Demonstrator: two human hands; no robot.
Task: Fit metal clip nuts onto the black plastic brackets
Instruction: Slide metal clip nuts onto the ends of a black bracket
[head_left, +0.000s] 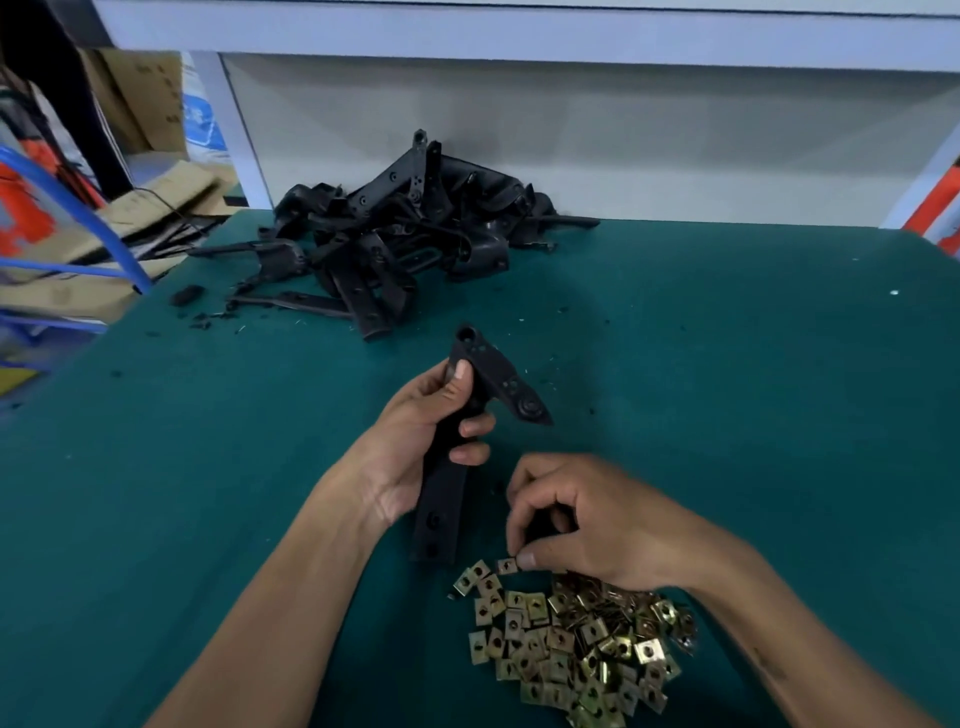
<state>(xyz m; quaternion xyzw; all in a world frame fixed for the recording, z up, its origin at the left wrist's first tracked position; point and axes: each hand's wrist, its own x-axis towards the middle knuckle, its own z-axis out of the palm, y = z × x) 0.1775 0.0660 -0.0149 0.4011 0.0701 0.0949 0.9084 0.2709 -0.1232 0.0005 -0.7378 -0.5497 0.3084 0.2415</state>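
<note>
Centre of the green bench, the left hand has its grip wrapped round a black bracket, held up off the surface with its angled end pointing away. Just beside it, the right hand pinches one clip nut at the edge of the brassy clip nut pile. Further back, a heap of brackets sits against the white wall.

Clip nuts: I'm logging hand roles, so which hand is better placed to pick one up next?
The right hand: its fingers already pinch a clip nut at the pile's edge, while the left hand grips a bracket.
</note>
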